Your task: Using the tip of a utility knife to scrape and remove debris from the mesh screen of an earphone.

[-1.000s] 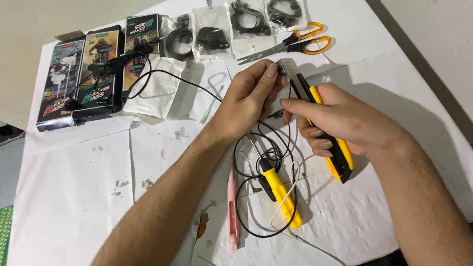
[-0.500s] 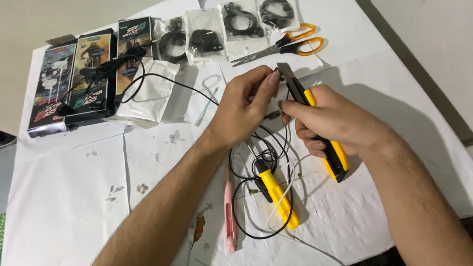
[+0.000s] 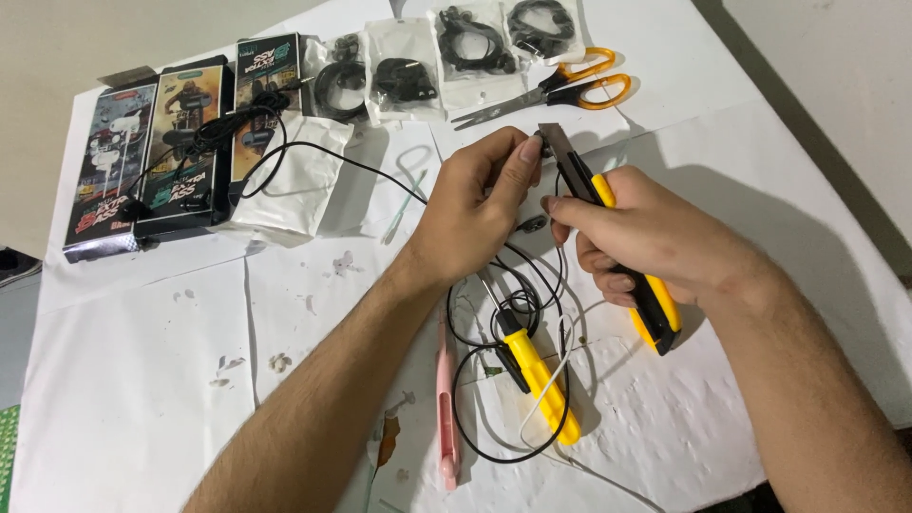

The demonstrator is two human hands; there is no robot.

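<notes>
Right hand: fingers curled tight round the yellow-and-black utility knife; grip closed, handle running down past the heel of the hand, blade end pointing up and to the left.
Knife blade tip: extended, lying against the small dark piece pinched by the other hand.
Left hand: thumb and forefinger pressed together on that dark piece at the end of a thin black cable; other fingers folded in. What the piece is, cannot tell; too small.
Cable: hangs from the left hand, loops on the white paper-covered table below both hands.
Below hands: second yellow-handled tool inside the cable loops; pink pen-like tool just beside it to the left.
Far edge: orange-handled scissors, closed, lying flat; clear bags of black cables in a row beside them.
Far left: three printed boxes side by side, black cable draped over them; white pouch touching the nearest box.
</notes>
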